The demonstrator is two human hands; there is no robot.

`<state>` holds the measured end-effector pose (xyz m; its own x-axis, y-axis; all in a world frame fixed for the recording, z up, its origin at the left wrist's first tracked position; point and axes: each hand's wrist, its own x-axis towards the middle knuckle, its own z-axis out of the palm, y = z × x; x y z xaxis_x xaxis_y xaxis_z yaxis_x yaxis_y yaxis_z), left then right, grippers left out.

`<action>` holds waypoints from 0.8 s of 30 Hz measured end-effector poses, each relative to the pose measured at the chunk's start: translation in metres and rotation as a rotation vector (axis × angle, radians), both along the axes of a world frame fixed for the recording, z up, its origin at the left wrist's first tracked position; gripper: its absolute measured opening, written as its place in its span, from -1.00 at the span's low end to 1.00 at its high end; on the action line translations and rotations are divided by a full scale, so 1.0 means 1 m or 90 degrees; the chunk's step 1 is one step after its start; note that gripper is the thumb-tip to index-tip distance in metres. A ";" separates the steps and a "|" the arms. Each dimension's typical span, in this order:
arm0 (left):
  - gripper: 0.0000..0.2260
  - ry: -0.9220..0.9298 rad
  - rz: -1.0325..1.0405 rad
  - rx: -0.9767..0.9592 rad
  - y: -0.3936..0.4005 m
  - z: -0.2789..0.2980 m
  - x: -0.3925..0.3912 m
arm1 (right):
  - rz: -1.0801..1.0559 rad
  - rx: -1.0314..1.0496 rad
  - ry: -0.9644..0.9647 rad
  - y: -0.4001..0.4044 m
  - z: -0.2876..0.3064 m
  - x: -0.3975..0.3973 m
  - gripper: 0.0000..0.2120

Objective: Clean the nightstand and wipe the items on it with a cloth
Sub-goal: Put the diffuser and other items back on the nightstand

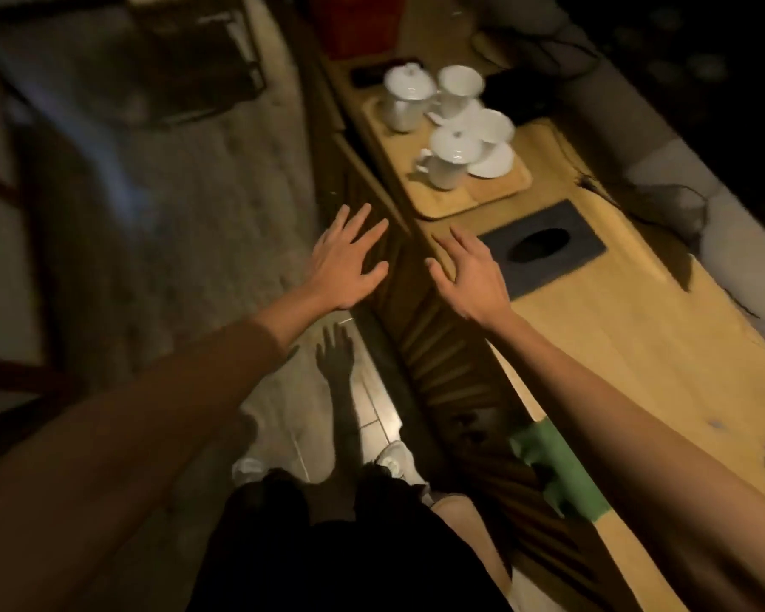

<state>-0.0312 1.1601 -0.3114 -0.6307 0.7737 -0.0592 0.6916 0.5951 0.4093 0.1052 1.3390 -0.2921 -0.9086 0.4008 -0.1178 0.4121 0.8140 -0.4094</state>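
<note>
Reaching forward with fingers spread and holding nothing, the left hand (343, 258) hovers over the dark slatted front of the counter (637, 346), while the right hand (471, 271) hangs over the counter's near edge, its fingers likewise apart. A green cloth (561, 474) lies draped over that edge, nearer the person. Farther along, white lidded cups (449, 159) and saucers stand on a wooden tray (495, 194), with a black tissue box (544, 254) between tray and cloth
</note>
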 end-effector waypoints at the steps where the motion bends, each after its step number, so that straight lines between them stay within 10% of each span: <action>1: -0.40 -0.003 0.043 -0.005 -0.034 -0.003 -0.013 | 0.039 0.003 -0.010 -0.022 0.001 -0.021 -0.48; 24: -0.40 0.126 0.826 -0.045 -0.702 0.029 -0.078 | 0.642 -0.024 0.061 -0.651 0.025 -0.314 -0.34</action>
<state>-0.1097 0.4584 -0.2828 -0.9112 -0.3986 0.1044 -0.3514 0.8840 0.3081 -0.2092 0.6882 -0.2675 -0.8275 -0.5610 -0.0236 -0.4960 0.7500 -0.4376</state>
